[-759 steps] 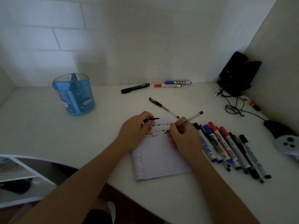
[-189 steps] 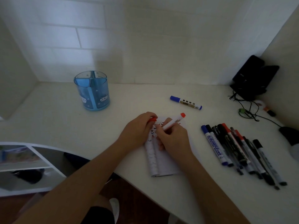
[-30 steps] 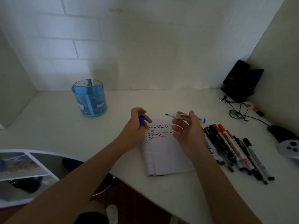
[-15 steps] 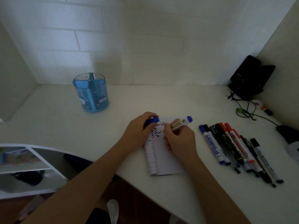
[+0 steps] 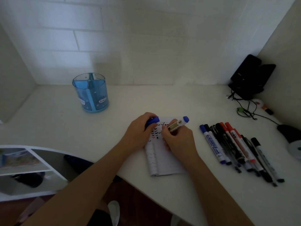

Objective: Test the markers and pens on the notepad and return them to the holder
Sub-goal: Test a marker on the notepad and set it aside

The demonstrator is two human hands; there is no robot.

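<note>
A white notepad (image 5: 164, 162) lies near the desk's front edge, its top rows filled with small black, red and blue marks. My right hand (image 5: 178, 141) grips a blue marker (image 5: 178, 123) with its tip down on the page; the tip is hidden by my fingers. My left hand (image 5: 140, 132) rests on the notepad's left side and holds the marker's blue cap (image 5: 152, 121). The blue see-through pen holder (image 5: 90, 92) stands at the back left with nothing visible in it. A row of markers and pens (image 5: 236, 147) lies on the desk right of the notepad.
A black device with cables (image 5: 251, 77) sits in the back right corner. A dark mouse-like object (image 5: 288, 132) and a white round object (image 5: 295, 149) lie at the right edge. A white shelf unit (image 5: 24, 170) stands below the desk at left.
My right hand has turned the uncapped blue marker tip down from mid-air and brought it onto the notepad. My left hand, with the cap, has come down onto the page.
</note>
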